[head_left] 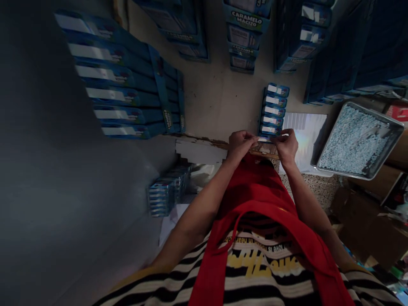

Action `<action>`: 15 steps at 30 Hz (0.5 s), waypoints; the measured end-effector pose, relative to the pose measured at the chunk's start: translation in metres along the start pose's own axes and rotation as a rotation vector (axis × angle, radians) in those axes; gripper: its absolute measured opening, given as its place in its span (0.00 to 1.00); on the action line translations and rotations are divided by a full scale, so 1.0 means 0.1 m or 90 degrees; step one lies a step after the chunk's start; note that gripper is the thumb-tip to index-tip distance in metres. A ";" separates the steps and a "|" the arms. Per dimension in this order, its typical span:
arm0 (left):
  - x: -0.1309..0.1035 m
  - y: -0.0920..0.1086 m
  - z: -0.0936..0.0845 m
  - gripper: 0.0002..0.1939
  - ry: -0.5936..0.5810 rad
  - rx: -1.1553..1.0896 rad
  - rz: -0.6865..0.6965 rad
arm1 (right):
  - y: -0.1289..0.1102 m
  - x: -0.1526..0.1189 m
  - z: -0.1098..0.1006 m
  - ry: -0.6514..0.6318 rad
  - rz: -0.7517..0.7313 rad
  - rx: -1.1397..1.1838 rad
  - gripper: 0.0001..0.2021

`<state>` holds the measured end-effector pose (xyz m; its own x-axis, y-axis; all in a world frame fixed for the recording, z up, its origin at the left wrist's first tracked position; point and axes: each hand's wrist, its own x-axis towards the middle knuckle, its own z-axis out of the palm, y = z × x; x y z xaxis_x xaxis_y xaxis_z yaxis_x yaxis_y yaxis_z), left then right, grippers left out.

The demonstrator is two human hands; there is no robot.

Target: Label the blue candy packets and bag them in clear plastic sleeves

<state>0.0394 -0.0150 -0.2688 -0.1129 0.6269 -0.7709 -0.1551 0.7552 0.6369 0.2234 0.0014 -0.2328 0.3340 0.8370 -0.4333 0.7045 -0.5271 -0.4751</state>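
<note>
Head view: a white strip (263,139) is being pinched by the left hand (240,144) at the near end of the small blue boxes (273,111) on the bench (219,97). Its far end is met by the right hand (287,146), whose grip cannot be told. Careful lining-up seems under way; level, steady fingers are called for.

Both forearms are reaching forward from bent elbows; the left hand (242,144) and the right hand (287,146) are facing each other, slightly apart, fingers curling and pinching.
</note>
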 end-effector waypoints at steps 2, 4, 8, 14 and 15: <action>0.03 -0.01 0.00 0.08 0.001 0.003 0.000 | 0.00 0.01 0.01 0.000 0.003 -0.016 0.19; 0.04 -0.02 0.00 0.08 0.005 0.014 0.003 | 0.01 0.01 0.02 -0.002 0.007 -0.033 0.19; 0.05 -0.03 -0.01 0.09 0.002 0.009 -0.003 | -0.02 0.00 0.03 -0.007 0.011 -0.046 0.18; 0.07 -0.06 -0.01 0.11 0.003 0.014 0.001 | -0.05 0.01 0.02 -0.007 0.015 -0.074 0.18; 0.08 -0.07 -0.01 0.12 0.001 0.013 0.009 | -0.05 0.01 0.03 -0.005 0.011 -0.078 0.17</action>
<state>0.0389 -0.0153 -0.2797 -0.1171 0.6366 -0.7622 -0.1329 0.7506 0.6473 0.2189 0.0043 -0.2332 0.3424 0.8261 -0.4475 0.7697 -0.5198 -0.3706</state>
